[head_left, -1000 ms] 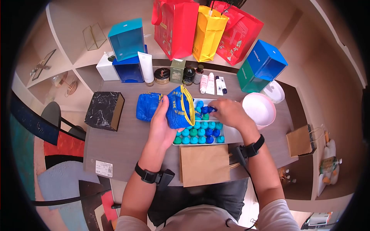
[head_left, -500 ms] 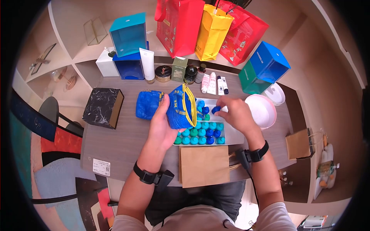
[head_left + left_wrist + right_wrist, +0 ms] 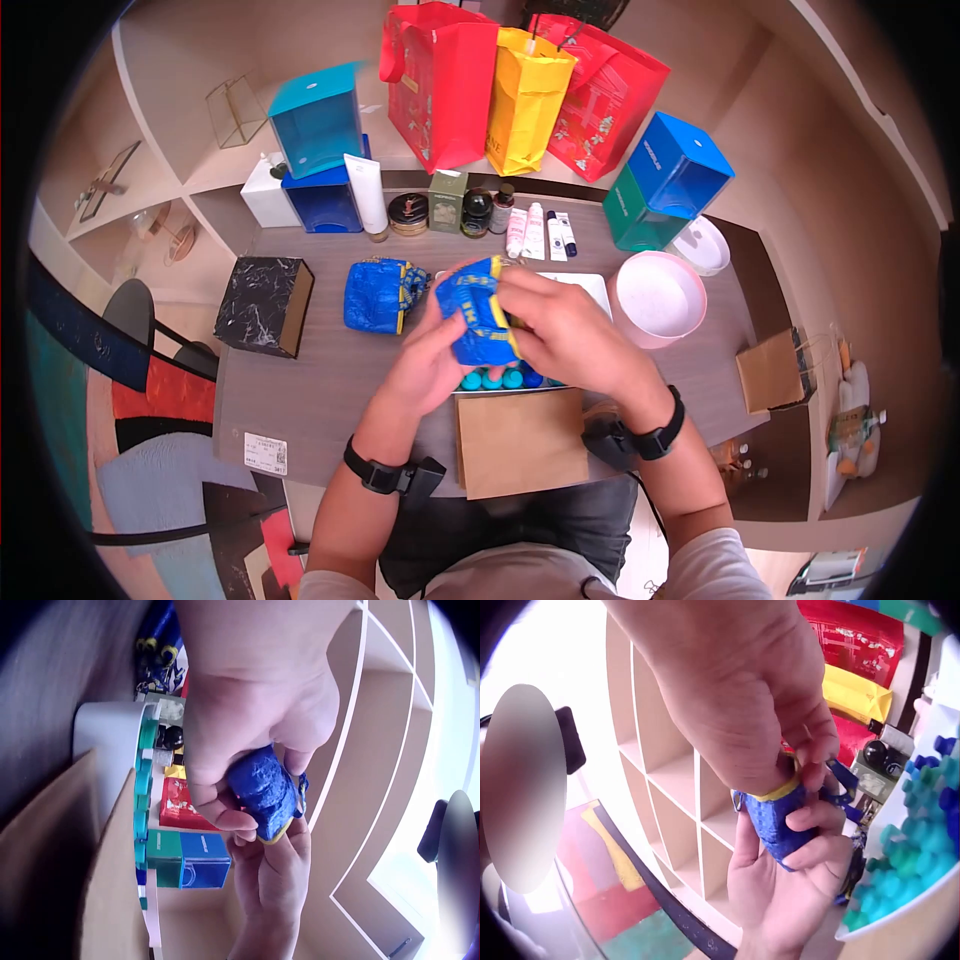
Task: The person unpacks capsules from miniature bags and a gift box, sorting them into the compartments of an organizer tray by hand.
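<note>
A small blue pouch [image 3: 478,325] with yellow trim is held up over the tray in my left hand [image 3: 410,370], fingers and thumb wrapped around its sides. My right hand [image 3: 580,335] is at the pouch's mouth. In the right wrist view, some of its digits reach inside the yellow rim [image 3: 780,789] while others curl outside; I cannot tell what they hold in there. Below sits a white tray [image 3: 595,288], partly covered by the hands, with rows of small teal, green and dark blue bottles [image 3: 915,870]. Another blue pouch [image 3: 372,298] lies left of the tray.
A brown paper bag [image 3: 522,440] lies in front of the tray. A pink-rimmed round box [image 3: 655,300] stands right, a black marbled box [image 3: 262,305] left. Behind are tubes [image 3: 534,232], jars [image 3: 408,214], blue and green boxes [image 3: 672,180], and red and yellow gift bags [image 3: 440,90].
My right hand lifted a dark blue bottle from the tray and moved left to the pouch's mouth, where the bottle is out of sight. The held pouch has tilted and come closer to me.
</note>
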The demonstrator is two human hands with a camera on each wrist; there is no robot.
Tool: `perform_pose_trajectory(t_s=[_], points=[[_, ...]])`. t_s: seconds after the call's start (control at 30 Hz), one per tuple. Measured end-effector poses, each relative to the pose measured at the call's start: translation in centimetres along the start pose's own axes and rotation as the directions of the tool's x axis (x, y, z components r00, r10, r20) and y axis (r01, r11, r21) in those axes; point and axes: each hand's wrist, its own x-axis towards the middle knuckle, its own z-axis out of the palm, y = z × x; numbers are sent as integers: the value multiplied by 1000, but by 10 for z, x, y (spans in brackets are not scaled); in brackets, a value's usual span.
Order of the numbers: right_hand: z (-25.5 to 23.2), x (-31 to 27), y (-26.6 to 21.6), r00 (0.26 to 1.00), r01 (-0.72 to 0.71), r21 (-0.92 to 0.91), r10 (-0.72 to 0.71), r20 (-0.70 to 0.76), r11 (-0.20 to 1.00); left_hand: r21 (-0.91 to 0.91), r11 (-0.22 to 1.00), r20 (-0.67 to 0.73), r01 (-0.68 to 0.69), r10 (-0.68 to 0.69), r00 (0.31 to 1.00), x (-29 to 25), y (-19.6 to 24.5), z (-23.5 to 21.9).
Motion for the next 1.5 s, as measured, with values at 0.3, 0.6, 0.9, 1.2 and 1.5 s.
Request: perform_pose_trajectory(t_s=[0.3,0.6,0.9,1.2,1.5], points=[[0,4,3,996,30,-14,-31,-89,999,47,999,-56,7,-4,998,4,1,-10],[0,1,19,921,-87,95,116,-372,992,37,999,-343,-35,45,938,11,2,-12],[17,-26,83,941,-316,-502,335,-55,805,-45,993,-304,-114,95,948,16,4,-20],[-21,-17,12,896,-398,-100,364,-255,912,64,997,-220,39,-24,975,13,-2,-5],[10,-20,-10,927,-116,529,282,-246,841,85,994,-31,-74,77,997,11,7,-12]])
